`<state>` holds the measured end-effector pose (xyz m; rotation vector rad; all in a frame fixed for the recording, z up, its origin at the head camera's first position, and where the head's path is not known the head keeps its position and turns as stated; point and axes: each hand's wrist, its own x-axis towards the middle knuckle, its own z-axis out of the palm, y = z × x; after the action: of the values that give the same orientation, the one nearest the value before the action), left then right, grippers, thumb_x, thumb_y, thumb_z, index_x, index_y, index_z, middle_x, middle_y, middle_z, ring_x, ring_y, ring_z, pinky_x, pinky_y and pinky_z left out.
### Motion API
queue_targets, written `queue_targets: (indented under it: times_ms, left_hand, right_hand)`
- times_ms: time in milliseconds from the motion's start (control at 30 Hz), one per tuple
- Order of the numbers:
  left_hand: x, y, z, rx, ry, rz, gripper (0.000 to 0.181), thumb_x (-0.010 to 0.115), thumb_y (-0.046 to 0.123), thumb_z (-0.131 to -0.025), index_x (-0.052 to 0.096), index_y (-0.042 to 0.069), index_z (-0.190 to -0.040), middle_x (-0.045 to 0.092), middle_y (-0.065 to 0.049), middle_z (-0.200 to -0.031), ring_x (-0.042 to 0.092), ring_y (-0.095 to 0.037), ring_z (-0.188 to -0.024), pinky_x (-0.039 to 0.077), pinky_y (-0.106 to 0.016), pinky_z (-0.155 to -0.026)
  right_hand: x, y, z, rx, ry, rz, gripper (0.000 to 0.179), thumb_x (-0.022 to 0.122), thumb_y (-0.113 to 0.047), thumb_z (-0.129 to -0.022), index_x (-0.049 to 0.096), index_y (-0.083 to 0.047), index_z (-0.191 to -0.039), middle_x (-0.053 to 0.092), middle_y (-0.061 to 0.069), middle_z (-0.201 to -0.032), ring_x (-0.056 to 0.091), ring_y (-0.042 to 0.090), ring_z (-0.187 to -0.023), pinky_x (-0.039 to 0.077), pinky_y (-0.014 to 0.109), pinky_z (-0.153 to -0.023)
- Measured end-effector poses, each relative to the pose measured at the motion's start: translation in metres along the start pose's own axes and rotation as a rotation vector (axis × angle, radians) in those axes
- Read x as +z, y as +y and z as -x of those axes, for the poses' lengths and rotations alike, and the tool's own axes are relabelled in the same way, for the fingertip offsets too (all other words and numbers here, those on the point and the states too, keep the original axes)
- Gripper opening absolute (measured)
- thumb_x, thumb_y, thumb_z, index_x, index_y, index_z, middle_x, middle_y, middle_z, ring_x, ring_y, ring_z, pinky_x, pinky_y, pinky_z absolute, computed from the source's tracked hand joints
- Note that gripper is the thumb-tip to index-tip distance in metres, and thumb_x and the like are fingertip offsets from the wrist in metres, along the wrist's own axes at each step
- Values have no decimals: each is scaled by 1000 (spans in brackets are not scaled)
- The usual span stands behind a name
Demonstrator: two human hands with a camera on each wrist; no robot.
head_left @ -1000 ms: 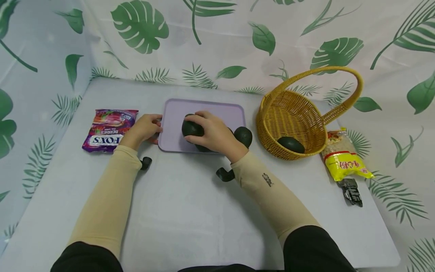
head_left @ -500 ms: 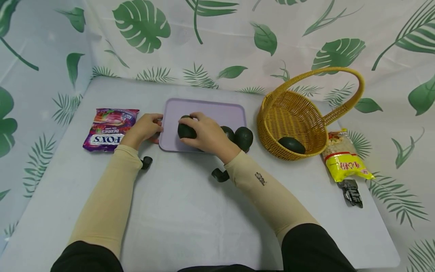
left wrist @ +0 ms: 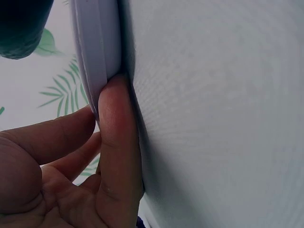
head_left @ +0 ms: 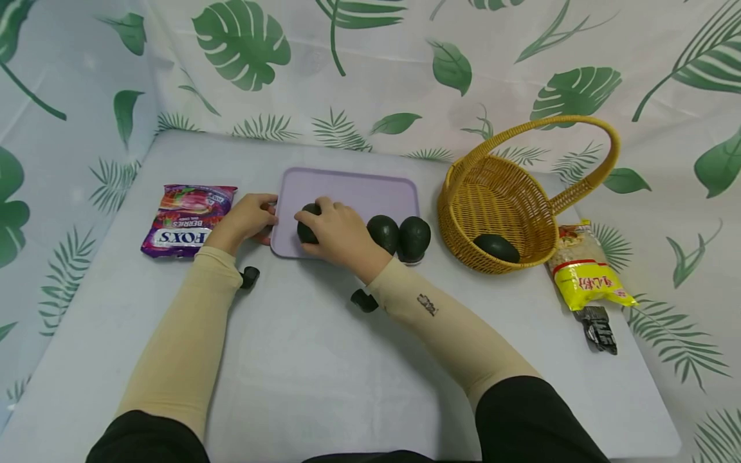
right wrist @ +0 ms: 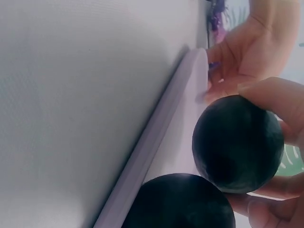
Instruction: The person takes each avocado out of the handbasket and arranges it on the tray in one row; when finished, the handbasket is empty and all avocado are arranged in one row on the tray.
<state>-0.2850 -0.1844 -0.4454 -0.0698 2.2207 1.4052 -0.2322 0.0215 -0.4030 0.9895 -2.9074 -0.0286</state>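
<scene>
My right hand [head_left: 343, 236] grips a dark green avocado [head_left: 309, 225] low over the left part of a lilac tray [head_left: 347, 182]. In the right wrist view this avocado [right wrist: 237, 142] sits between thumb and fingers, with another avocado [right wrist: 178, 204] beside it. At the tray's left edge, my left hand [head_left: 247, 217] pinches the rim. The left wrist view shows its fingers [left wrist: 118, 137] against the tray's side [left wrist: 97, 42]. Two more avocados, one at the tray's front right [head_left: 383, 233] and one at its corner [head_left: 414, 236], stand side by side.
Right of the tray stands a tall-handled wicker basket [head_left: 502, 186] with one avocado [head_left: 496, 247] inside. A yellow food packet [head_left: 587, 263] and a small black packet [head_left: 599, 329] lie beyond it. To the left lies a purple candy bag [head_left: 188, 221], partly behind my left wrist.
My right hand has moved left and slightly toward me with the avocado, uncovering the avocado at the tray's front right. My left hand stays at the tray's edge.
</scene>
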Motion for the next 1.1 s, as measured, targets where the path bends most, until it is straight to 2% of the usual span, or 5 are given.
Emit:
queue_targets:
  times_ms: [200,400,700,1100]
  left_hand:
    - [0,-1,0,-6,0,9,62,50,2,-100,26,8,-157,40,-16,-129,46,-27,-109,61,-30,-66]
    - [0,-1,0,-6,0,9,62,51,2,-100,26,8,-157,40,-16,-129,46,-27,-109,61,-30,-65]
    - [0,0,0,-1,1,2,62,50,1,-100,26,7,-157,40,-18,-131,45,-27,-109,61,-31,-67]
    - [-1,-2,-1,14,-3,5,62,50,0,-100,26,6,-157,40,-17,-129,45,-27,-109,61,-31,-66]
  right_hand:
    - [6,-3,-2,-14,9,77,52,72,-47,-88,62,-23,-133,60,19,-122,66,33,-93,59,44,-78]
    - [11,-5,-1,-21,33,98,53,73,-49,-86,63,-23,-132,62,18,-119,67,33,-90,58,45,-79]
    - [12,-7,0,-11,22,132,53,71,-53,-86,64,-25,-131,65,15,-115,67,31,-94,57,44,-82]
    - [15,-6,-1,58,-38,154,57,63,-60,-89,60,-29,-136,65,13,-118,63,32,-104,53,45,-87]
